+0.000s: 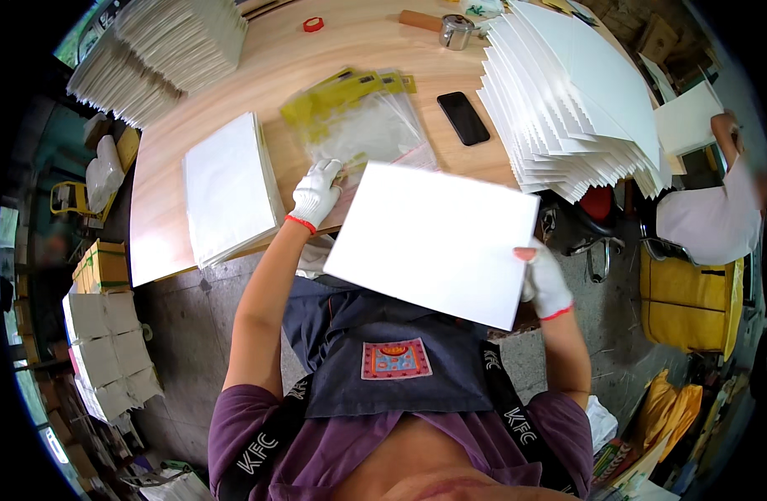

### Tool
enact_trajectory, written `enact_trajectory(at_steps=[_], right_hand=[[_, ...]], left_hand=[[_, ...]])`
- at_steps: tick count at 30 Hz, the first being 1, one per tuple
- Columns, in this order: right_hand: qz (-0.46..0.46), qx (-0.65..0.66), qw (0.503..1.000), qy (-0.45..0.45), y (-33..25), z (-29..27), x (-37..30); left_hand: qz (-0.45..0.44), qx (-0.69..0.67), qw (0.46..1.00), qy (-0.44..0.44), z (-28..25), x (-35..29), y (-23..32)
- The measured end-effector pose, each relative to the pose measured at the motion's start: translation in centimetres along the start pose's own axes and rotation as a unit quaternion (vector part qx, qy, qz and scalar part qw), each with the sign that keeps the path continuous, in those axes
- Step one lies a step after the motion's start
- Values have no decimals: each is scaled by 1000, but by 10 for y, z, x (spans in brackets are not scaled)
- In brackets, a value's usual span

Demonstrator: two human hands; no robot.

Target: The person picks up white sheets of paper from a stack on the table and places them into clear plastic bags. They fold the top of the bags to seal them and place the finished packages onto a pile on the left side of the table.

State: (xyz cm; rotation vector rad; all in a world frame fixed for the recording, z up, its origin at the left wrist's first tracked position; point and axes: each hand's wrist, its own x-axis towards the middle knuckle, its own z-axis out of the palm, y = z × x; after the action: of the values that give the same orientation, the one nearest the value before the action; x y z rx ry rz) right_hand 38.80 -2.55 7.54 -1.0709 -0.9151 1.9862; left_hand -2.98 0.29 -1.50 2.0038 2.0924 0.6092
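My right hand point(548, 282), in a white fingerless-tipped work glove with a red cuff, grips a rectangular white board point(433, 242) by its right edge. The board is tilted above my lap and over the table's front edge. At the near left corner of a pile of clear plastic bags point(375, 125) with yellow-green printing, my left hand point(317, 196), gloved the same way, has its fingers curled on a bag's edge. The board hides part of the bags. Left of that hand lies a neat stack of white boards in clear sleeves point(232, 188).
A tall fanned stack of white boards point(567, 92) stands on the table's right, beside a black phone point(464, 118). Tall stacks point(179, 42) fill the far left. A red tape ring point(313, 24) and a metal cup point(456, 32) lie farther back. Another person point(709, 209) works at right.
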Motion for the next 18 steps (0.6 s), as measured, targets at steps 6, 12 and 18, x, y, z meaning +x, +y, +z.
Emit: enact_trajectory(at_steps=[6, 12, 18], right_hand=[[44, 151, 982, 103, 63, -1, 8], [-3, 222, 971, 92, 86, 10, 8], [-10, 217, 973, 78, 89, 28, 5]], left_hand=[[37, 61, 993, 96, -6, -9, 2], [58, -108, 992, 9, -30, 3, 8], [65, -89, 992, 61, -38, -7, 27]])
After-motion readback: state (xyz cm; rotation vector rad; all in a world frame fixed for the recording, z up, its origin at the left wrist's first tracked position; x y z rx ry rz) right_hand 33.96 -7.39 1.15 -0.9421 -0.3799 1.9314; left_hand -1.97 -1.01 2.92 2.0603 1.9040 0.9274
